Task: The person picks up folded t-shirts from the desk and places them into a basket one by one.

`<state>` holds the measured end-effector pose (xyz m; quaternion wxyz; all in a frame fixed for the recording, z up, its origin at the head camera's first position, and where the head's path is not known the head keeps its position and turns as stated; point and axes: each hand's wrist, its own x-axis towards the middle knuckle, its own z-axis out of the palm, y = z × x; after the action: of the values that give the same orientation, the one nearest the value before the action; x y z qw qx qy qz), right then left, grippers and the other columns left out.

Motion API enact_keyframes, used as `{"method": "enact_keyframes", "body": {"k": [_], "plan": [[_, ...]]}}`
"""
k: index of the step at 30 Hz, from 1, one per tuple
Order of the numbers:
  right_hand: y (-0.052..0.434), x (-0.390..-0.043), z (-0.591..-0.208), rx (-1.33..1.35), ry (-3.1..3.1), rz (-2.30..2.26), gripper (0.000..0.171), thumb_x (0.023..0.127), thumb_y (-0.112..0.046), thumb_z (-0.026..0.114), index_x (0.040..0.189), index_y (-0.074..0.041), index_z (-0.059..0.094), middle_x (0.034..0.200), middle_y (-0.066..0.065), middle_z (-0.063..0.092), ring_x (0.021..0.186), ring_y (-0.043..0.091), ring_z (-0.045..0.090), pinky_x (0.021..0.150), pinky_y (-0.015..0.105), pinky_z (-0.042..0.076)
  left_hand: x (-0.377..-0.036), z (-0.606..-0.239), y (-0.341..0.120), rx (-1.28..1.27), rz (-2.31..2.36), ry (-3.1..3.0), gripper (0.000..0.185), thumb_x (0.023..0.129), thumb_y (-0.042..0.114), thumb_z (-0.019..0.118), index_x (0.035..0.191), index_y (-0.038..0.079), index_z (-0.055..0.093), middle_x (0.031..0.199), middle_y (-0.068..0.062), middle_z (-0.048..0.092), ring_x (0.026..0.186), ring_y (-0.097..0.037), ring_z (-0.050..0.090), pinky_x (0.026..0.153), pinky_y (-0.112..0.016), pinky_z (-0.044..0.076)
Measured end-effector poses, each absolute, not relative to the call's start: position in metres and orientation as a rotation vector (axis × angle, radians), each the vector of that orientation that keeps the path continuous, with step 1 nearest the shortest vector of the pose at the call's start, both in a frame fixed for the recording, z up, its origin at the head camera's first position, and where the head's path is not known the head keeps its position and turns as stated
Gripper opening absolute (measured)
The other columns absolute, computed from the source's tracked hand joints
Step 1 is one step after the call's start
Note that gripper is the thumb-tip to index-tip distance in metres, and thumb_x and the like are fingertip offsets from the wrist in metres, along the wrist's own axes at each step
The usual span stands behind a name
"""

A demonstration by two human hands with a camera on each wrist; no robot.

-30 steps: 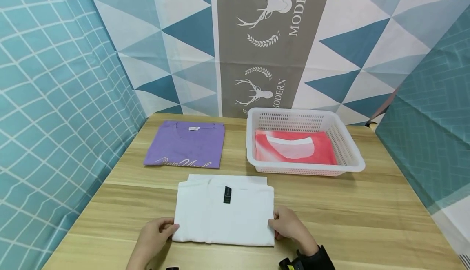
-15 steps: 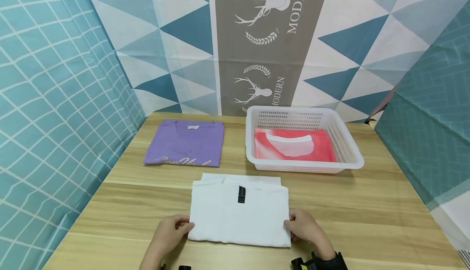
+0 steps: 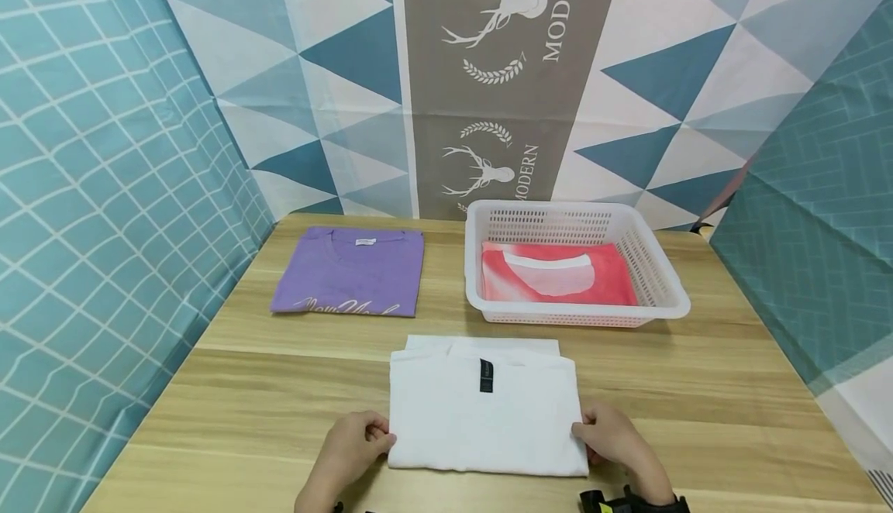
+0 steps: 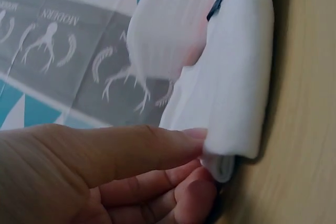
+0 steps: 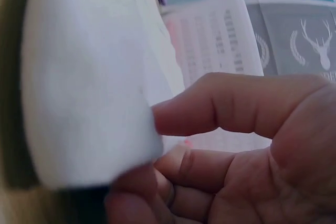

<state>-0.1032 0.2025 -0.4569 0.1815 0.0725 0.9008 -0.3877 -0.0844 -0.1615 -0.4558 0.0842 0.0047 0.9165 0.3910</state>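
A folded white shirt (image 3: 481,420) with a black neck label (image 3: 486,376) lies in front of the person, its collar side facing the back. My left hand (image 3: 353,445) pinches its left edge between thumb and fingers. At the opposite edge my right hand (image 3: 614,437) grips the cloth the same way. In the left wrist view the thumb (image 4: 178,142) presses on top of the folded layers of the shirt (image 4: 236,87), with the fingers beneath. The right wrist view shows the thumb (image 5: 194,111) against the shirt's side (image 5: 94,87) and fingers curled under it.
A white plastic basket (image 3: 579,311) holding a folded red and white shirt (image 3: 610,280) stands at the back right. A folded purple shirt (image 3: 356,269) lies at the back left of the wooden table (image 3: 230,389). Patterned cloth walls (image 3: 488,94) surround the table.
Both hands have carried the white shirt steadily to the right across the table, toward the front of the basket. The purple shirt and the basket have stayed in place.
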Motion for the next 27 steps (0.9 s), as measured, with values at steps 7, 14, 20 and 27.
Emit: {"method": "enact_keyframes", "body": {"k": [7,14,20,27], "plan": [[0.211,-0.107,-0.449,0.346,2.555,-1.085,0.025,0.088,-0.015,0.062,0.067,-0.004,0.054,0.060,0.004,0.055,0.057,0.015,0.050,0.054,0.026,0.042,-0.093,-0.452,-0.152,0.029,1.196,2.734,0.015,0.081,0.013,0.073,0.088,0.001,0.068,0.074,0.000,0.063,0.065,-0.004,0.051,0.059,-0.017,0.041],[0.206,-0.127,-0.445,0.413,2.483,-1.179,0.029,0.092,-0.022,0.060,0.100,0.006,0.064,0.085,0.010,0.060,0.075,0.018,0.053,0.063,0.026,0.045,-0.116,-0.448,-0.144,-0.107,1.251,2.737,0.041,0.086,0.021,0.070,0.110,-0.012,0.064,0.090,-0.012,0.069,0.081,-0.016,0.063,0.071,-0.029,0.053],[0.201,-0.138,-0.447,0.492,2.468,-1.276,0.028,0.091,-0.015,0.059,0.102,0.010,0.064,0.076,0.008,0.051,0.071,0.019,0.047,0.060,0.027,0.038,-0.136,-0.443,-0.137,-0.189,1.364,2.668,0.045,0.089,0.022,0.067,0.116,-0.013,0.062,0.101,-0.022,0.068,0.084,-0.022,0.064,0.067,-0.030,0.054],[0.195,-0.144,-0.452,0.448,2.467,-1.366,0.025,0.090,-0.011,0.060,0.100,0.012,0.061,0.079,0.013,0.056,0.074,0.019,0.049,0.063,0.028,0.043,-0.153,-0.444,-0.128,-0.235,1.431,2.609,0.028,0.088,0.020,0.068,0.071,0.001,0.055,0.060,0.000,0.039,0.056,-0.012,0.036,0.051,-0.023,0.031]]}}
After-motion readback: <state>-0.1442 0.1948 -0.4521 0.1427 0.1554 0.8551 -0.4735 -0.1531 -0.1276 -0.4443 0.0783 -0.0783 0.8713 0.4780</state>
